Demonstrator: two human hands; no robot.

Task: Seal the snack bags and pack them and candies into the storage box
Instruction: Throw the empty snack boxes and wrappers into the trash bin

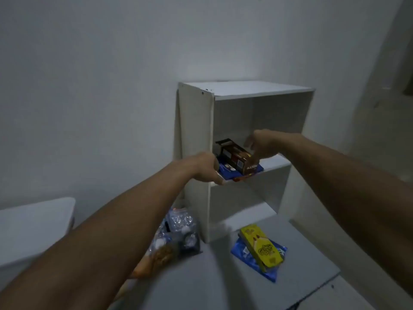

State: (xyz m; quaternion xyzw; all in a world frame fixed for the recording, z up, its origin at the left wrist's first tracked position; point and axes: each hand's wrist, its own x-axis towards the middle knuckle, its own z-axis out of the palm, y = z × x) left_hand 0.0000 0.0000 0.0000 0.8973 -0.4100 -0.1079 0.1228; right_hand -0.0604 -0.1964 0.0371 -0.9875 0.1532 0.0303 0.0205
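Reaching forward from the head view, both bare arms extend toward a white two-tier shelf unit (243,90) that stands on a grey worktop (212,283) against a pale wall. On the unit's middle shelf a dark brown snack box (240,159) lies on top of a blue snack bag (232,172), the bag's front edge projecting slightly past the shelf lip. The left hand (206,167) is at the shelf's front left corner, its fingers (220,179) curled and pinching the near edge of the blue bag. The right hand (260,145) is just above and behind the brown box with its fingers spread and loosely bent; whether they touch the box cannot be told because of blur. On the worktop below, right of the unit's base, a yellow snack box (260,247) rests on a second blue bag (271,270). Left of the base, partly hidden by the left forearm, lies a blurred heap of clear-wrapped candies (181,222) and other snack packets (161,256). A white surface (33,224) occupies the lower left.
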